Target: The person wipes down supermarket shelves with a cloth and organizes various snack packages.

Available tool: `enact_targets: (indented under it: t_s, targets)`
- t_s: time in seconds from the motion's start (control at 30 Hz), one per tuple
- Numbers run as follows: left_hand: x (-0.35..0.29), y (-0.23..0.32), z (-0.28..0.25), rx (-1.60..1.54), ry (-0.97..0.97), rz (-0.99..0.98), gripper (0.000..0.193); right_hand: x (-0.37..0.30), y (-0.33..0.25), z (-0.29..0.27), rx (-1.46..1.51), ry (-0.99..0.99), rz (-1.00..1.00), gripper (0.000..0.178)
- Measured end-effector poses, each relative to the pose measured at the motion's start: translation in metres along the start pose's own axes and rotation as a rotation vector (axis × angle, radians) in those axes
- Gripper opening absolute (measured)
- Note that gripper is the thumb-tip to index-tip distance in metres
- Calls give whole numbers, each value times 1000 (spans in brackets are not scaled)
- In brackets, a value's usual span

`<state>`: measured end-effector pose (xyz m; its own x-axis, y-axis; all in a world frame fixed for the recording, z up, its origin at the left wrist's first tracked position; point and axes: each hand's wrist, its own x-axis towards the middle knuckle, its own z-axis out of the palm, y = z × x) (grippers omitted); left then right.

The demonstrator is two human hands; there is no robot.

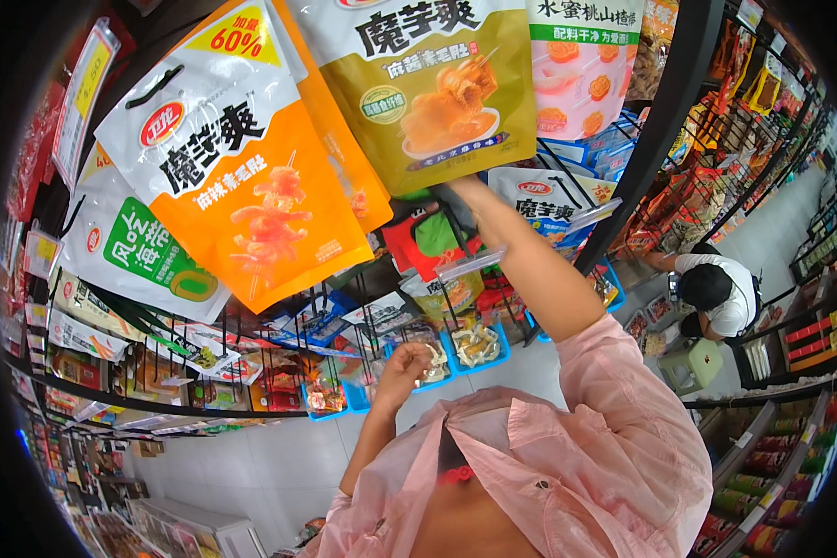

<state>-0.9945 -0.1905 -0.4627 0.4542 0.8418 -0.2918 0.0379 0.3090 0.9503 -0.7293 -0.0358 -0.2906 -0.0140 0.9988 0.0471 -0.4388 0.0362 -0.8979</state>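
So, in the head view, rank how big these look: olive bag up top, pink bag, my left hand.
1. Olive bag
2. Pink bag
3. Left hand
The top edge cuts off both bags.

Centre pouch point(442, 88) olive-gold, white top; left pouch point(242, 172) orange, white; right pouch point(581, 79) pink, green band; shirt point(614, 432) plain pink.

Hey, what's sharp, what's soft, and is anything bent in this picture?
In the head view, print on the close olive-green plastic pouch looks crisp; the distant person in a white top looks softer; the long black metal post bows slightly; corners go black.
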Motion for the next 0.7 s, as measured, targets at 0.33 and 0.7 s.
enact_targets:
  t_s: [0.33,0.7]
  targets:
    - [40,19,22,101,-153,44,20,-106,39,-23,403,-137,293,54]
    - [50,23,38,145,-206,92,25,-134,39,-103,943,-107,-92,57]
